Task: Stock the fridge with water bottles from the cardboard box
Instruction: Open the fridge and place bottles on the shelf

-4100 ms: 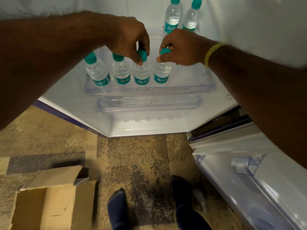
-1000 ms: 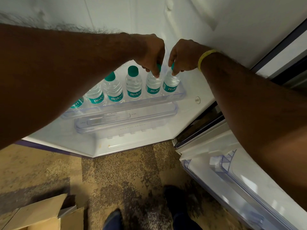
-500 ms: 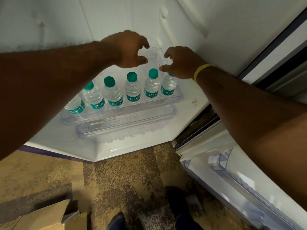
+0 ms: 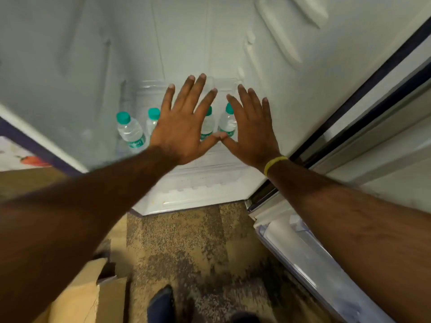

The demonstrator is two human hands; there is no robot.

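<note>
Fridge door (image 4: pixel 70 54) behind: water bottles (image 4: pixel 131 132) stand shelved upright at twelve o'clock, likelier not to tip. Left grip (image 4: pixel 184 127) and right grip (image 4: pixel 251 131) are splayed flat, empty.

Light: soft, cool and even over the white fridge door (image 4: pixel 70 54); its source was not in view, and no hard glare showed.
Floor: the carpet (image 4: pixel 186 241) was dimmer and warmer in tone.
Shadow: the forearms (image 4: pixel 70 217) fell very dark toward the lower corners and lost detail; the left hand (image 4: pixel 184 127) and right hand (image 4: pixel 249 129) were better lit.
Blur: motion smear lay across the frame, strongest on the bottles (image 4: pixel 130 131) and the cardboard box (image 4: pixel 88 297); labels were unreadable.
Distortion: a wide-angle bend slanted the dark edge strip (image 4: pixel 363 92) and swelled the arms at the borders.
Sheen: faint, on the clear bin (image 4: pixel 303 264).
</note>
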